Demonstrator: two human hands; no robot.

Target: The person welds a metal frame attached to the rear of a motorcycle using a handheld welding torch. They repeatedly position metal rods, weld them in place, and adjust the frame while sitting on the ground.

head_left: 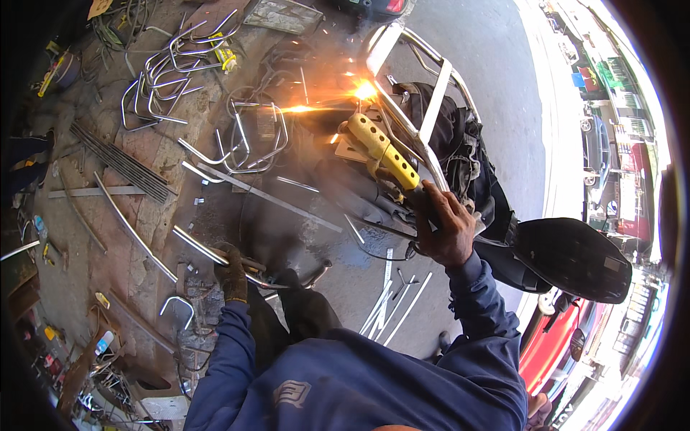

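My bare right hand (449, 230) is wrapped around the dark grip of a welding electrode holder (382, 152) with a yellow, hole-dotted body. Beyond its tip, a bright arc throws orange sparks at a shiny tubular metal frame (428, 147). Light smoke blurs the spot, so the joint and the rod's end are hard to make out. Low on the left, my gloved left hand (233, 273) closes around a bent metal tube (198, 244), held near my legs.
Bent tubes (154, 82) lie heaped at the far left, near straight bars (122, 159). Loose rods (392, 305) lie by my right forearm. A black motorcycle seat (575, 258) is at the right, beside dark fabric under the frame. Cables cross the ground.
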